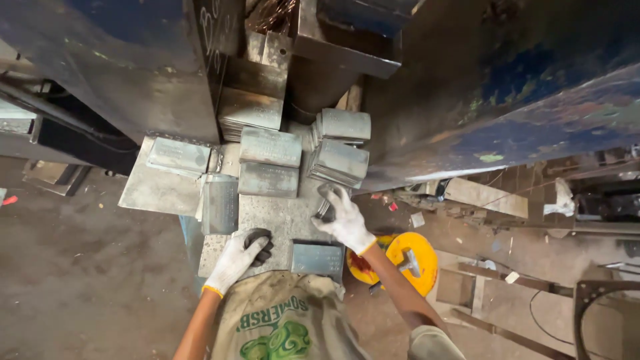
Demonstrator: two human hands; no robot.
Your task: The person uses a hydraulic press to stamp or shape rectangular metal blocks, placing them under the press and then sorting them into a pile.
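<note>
Near the middle of the frame, the right hand (343, 217), in a white knit work glove with a yellow cuff, reaches up and closes its fingers on the lower edge of a stack of thin grey sheet-metal plates (339, 162); the plates are dull, scuffed and rectangular, fanned slightly so their edges show as fine lines, and the stack lies tilted just below a second similar bundle of grey plates (345, 125) toward the upper centre. The left hand (239, 258), gloved the same way but with dark, soiled fingertips, rests lower left of centre on the flat grey steel work table (283, 217), its fingers curled together over the table surface and gripping nothing that can be made out. Just right of that hand, at the table's near edge, lies a single bluish-grey stamped metal plate (318, 259). More grey plate stacks (270, 160) sit in the centre above the hands, one flat plate (179, 155) lies to the left, and another stands on edge (221, 203) beside it. Heavy dark blue machine housings (507, 80) fill the top of the frame. At lower right, a yellow round disc (415, 260) lies on the dusty floor.
</note>
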